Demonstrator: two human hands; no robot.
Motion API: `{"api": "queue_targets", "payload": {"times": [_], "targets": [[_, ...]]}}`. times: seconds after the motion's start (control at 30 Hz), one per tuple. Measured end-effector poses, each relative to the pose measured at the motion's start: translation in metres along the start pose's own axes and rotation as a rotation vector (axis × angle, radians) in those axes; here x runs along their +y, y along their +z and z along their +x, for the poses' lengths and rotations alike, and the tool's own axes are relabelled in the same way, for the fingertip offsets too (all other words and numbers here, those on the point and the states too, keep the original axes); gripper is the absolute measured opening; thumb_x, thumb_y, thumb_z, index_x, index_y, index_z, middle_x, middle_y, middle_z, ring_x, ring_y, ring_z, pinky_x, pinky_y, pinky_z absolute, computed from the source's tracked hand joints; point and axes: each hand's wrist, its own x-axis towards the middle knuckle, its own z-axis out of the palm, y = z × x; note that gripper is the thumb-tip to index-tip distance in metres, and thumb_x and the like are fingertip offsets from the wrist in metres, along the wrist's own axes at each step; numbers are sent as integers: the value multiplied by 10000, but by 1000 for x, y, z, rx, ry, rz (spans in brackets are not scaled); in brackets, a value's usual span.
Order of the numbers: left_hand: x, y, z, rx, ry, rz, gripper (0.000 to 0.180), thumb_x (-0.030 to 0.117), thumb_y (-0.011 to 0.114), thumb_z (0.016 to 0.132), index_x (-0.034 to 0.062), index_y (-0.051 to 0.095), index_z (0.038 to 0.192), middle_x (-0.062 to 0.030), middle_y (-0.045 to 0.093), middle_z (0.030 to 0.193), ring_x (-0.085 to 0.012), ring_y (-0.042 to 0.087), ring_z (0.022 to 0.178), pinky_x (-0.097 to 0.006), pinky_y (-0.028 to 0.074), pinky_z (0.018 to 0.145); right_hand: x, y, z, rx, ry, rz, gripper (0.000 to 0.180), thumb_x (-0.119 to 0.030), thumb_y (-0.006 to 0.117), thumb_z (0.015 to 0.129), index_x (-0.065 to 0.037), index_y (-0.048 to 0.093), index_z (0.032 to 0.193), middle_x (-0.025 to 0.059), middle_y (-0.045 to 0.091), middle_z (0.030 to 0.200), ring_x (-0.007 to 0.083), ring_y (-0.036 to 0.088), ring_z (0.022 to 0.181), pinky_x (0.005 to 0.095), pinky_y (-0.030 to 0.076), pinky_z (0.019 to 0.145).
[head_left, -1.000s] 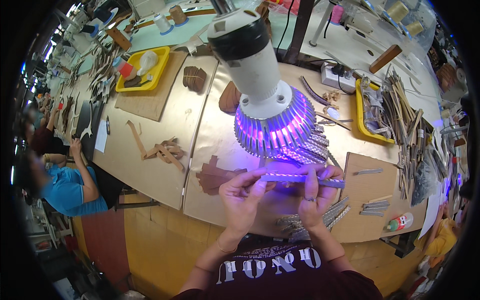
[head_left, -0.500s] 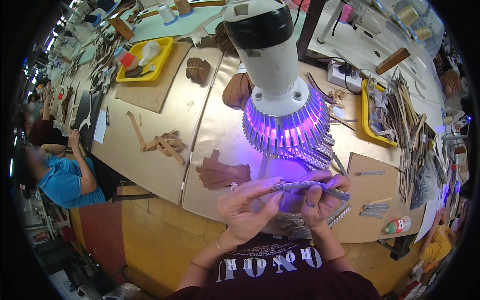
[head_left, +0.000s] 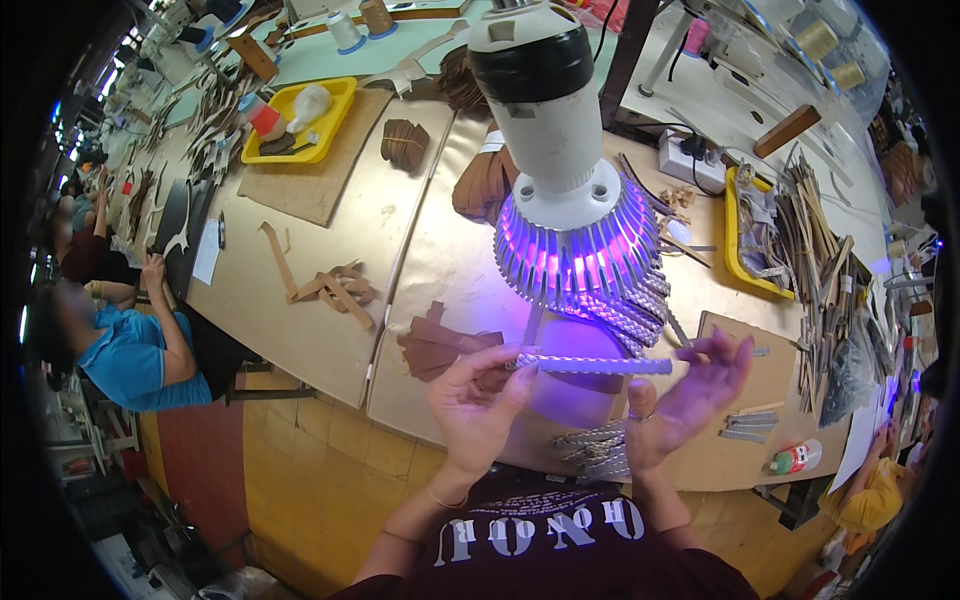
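Note:
Pinched at its left end by my left hand (head_left: 478, 395), a short braided strap (head_left: 600, 365) with a grey flat edge stretches out level to the right. My right hand (head_left: 690, 400) has its fingers spread beside the strap's free end and holds nothing. Right above the strap glows a lamp (head_left: 578, 240) with a finned metal rim and purple light. More braided straps (head_left: 640, 318) lie in a bundle under the lamp. Another pile of braided strips (head_left: 598, 448) rests on the table between my wrists.
Brown leather strips (head_left: 450, 345) lie left of my left hand. A cardboard sheet (head_left: 725, 450) at right carries short grey pieces (head_left: 750, 425), near a small bottle (head_left: 795, 457). Yellow trays (head_left: 340, 110) stand farther off. A person in a blue shirt (head_left: 135, 360) sits at left.
My right hand has let go of the strap and moved right, its fingers opening. The strap now stays in my left hand alone, held straight.

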Motion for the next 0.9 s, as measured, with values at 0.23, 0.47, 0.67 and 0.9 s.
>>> {"api": "queue_targets", "payload": {"times": [0.23,0.47,0.67,0.9], "targets": [[1,2,-7,-99,-54,-12,250,-52,685,865,-58,634,1110,-142,706,1013,-155,692,896,-258,570,789,-27,-10,6,-585,-410,-548,341,-262,806,736,-167,710,1049,-26,647,973,183,581,917,414,334,946],[10,-3,-13,-224,-66,-102,259,-33,691,865,-57,623,1114,-131,681,1056,-156,672,942,-279,539,860,-28,-11,10,-629,87,-12,168,-131,718,865,-50,709,1011,34,676,855,161,618,757,309,456,777],[7,-7,3,-364,-136,4,154,5,685,884,-49,669,1027,-79,647,975,-119,625,894,-253,505,819,-32,-24,5,-681,876,506,203,-126,631,953,58,690,1014,78,686,803,92,616,693,210,490,610],[3,-9,-2,-355,-184,-3,131,20,717,861,-34,692,978,-69,648,947,-108,613,878,-250,494,779,-27,-28,-2,-709,940,549,224,-138,634,953,71,692,1008,94,695,816,116,632,705,239,512,661]]}}
